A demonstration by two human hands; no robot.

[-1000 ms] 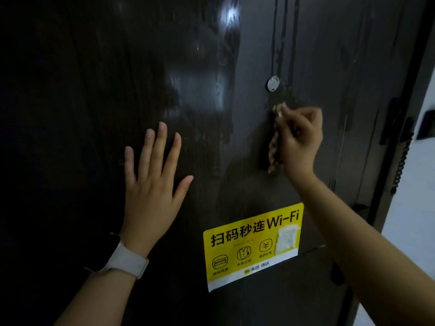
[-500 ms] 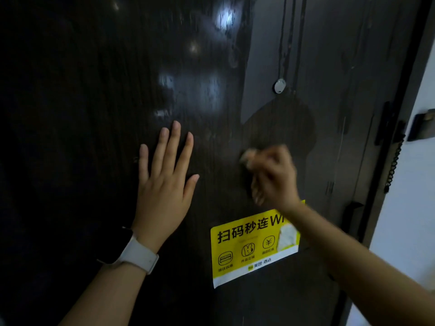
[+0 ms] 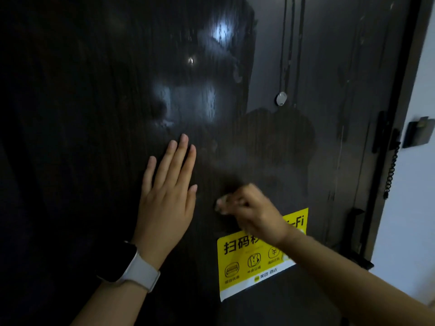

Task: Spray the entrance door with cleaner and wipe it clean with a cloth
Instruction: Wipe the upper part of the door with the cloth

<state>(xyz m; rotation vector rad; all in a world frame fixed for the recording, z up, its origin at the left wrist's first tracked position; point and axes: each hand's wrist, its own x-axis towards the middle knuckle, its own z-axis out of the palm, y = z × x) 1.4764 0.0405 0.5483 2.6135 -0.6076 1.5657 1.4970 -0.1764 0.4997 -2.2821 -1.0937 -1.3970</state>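
Now the dark, wood-grained entrance door [image 3: 117,114] fills nearly the whole frame, its glossy face streaked with cleaner runs in the upper right and catching blurred light reflections in the upper centre. A small pale cloth [image 3: 222,204], bunched and motion-blurred, is pressed to the door just below the middle of the frame, gripped in the curled fingers of the right hand [image 3: 253,212]. Compared with a second ago, that hand has swept down and to the left, from just under the small round silver peephole [image 3: 281,98] to a spot just above the yellow Wi-Fi sticker [image 3: 256,257], whose upper edge the wrist now partly covers. A darker, rounded patch on the door below the peephole marks where the cloth has passed, which suggests the wiping is well under way and moving toward the door's lower half.

The left hand [image 3: 168,196] stays flat on the door at centre-left, fingers straight and close together, holding nothing; it seems to brace the person, or steady the door, against the rubbing. A white-strapped smartwatch [image 3: 131,267] sits on that wrist, lower left.

Along the right edge of the frame run the dark door frame [image 3: 400,114], a black coiled cable [image 3: 392,170] and a dark wall-mounted fitting [image 3: 417,134] on the pale wall [image 3: 412,231]. No spray bottle is in view, so spraying looks finished here; streaks at upper right probably remain to be wiped.
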